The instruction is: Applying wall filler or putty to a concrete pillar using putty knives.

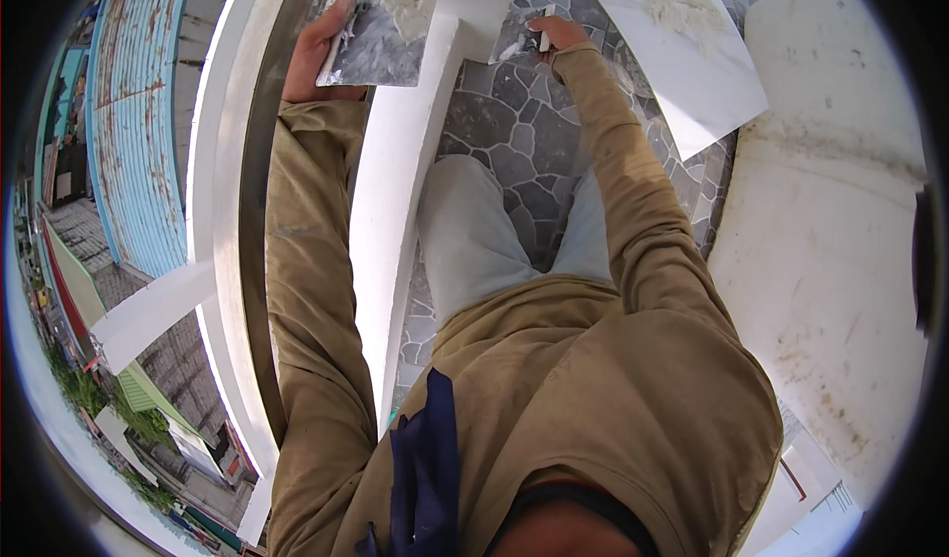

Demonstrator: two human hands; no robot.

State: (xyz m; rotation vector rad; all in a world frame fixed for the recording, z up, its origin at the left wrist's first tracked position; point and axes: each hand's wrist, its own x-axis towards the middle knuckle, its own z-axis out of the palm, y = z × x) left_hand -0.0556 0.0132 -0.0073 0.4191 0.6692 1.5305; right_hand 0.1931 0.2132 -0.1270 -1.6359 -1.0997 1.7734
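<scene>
My left hand [318,51] is shut on the edge of a grey marbled tile [388,35] and holds it over the white ledge [395,191] at the top of the view. A smear of whitish paste [407,1] sits on the tile's face. My right hand [560,33], on the other side of the ledge, grips a small white flat tool [544,39] whose tip is against a second grey surface [514,37] beside the ledge. Both arms are in tan sleeves and stretched forward.
A white marble tile [692,63] with a heap of pale paste [685,8] lies on the grey stone-patterned floor [514,132] to the right. A large white curved wall [840,221] stands at the right. Beyond the ledge on the left, rooftops [138,122] lie far below.
</scene>
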